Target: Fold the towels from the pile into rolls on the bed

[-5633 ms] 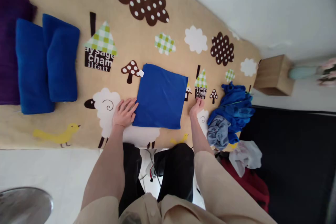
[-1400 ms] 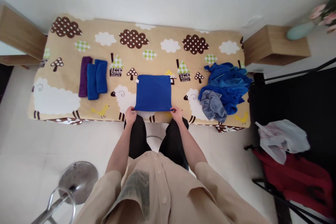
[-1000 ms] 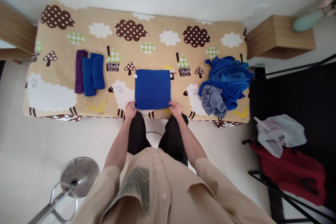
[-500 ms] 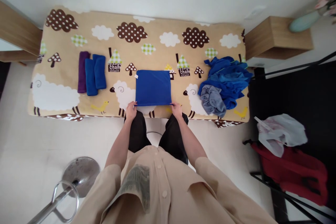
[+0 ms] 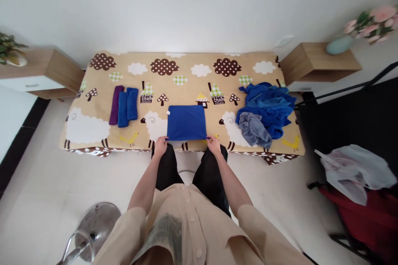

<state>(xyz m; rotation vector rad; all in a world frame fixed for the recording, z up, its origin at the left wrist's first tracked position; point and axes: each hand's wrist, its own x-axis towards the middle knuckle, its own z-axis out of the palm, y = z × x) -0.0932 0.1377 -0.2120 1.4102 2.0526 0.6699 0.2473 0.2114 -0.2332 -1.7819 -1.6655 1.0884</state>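
Note:
A blue towel (image 5: 187, 122) lies flat as a rectangle at the near side of the bed, a small white tag at its far left corner. My left hand (image 5: 161, 145) pinches its near left corner. At the near right corner my right hand (image 5: 213, 144) does the same. To the left lie a rolled purple towel (image 5: 116, 105) and two rolled blue towels (image 5: 123, 109), side by side. A loose heap of blue towels (image 5: 270, 101) is on the right, with a crumpled grey towel (image 5: 254, 128) at its front.
The bed (image 5: 192, 87) has a cover printed with sheep and clouds. Wooden bedside cabinets (image 5: 323, 60) stand at both ends, the right one bearing a vase (image 5: 339, 44) of flowers. A metal stool base (image 5: 99, 225) stands front left; a white plastic bag (image 5: 357, 169) lies at right.
The camera view has tilted up, so the bed appears lower and more wall shows. Both hands still grip the near corners of the blue towel, which has hardly changed.

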